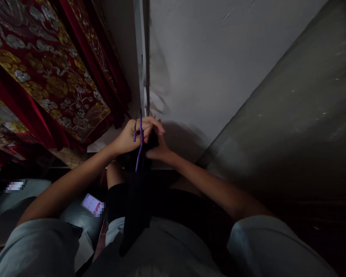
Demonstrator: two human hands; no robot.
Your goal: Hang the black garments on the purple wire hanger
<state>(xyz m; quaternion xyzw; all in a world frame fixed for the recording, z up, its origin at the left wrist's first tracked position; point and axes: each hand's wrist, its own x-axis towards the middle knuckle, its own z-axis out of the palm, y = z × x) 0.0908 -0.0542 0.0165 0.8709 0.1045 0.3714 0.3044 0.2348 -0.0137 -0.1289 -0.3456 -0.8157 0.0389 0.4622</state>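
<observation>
Purple strand [139,152]: seen from my remote post, near the frame's centre toward nine o'clock, crossing before the left hand [130,135], lower end pointing to six.
Left hand: knuckles bent, fingers reaching toward three o'clock; I cannot tell whether they pinch the strand or it merely lies against them.
Right hand [160,150]: close by at the left's four o'clock, beside a dark object [152,141] lost in shadow; I cannot make out its grip.
Red embroidered cloth [54,77]: draped at ten o'clock.
Pale wall [213,57]: one o'clock.
Lit phone [91,203]: on a grey seat [72,211], eight o'clock.
</observation>
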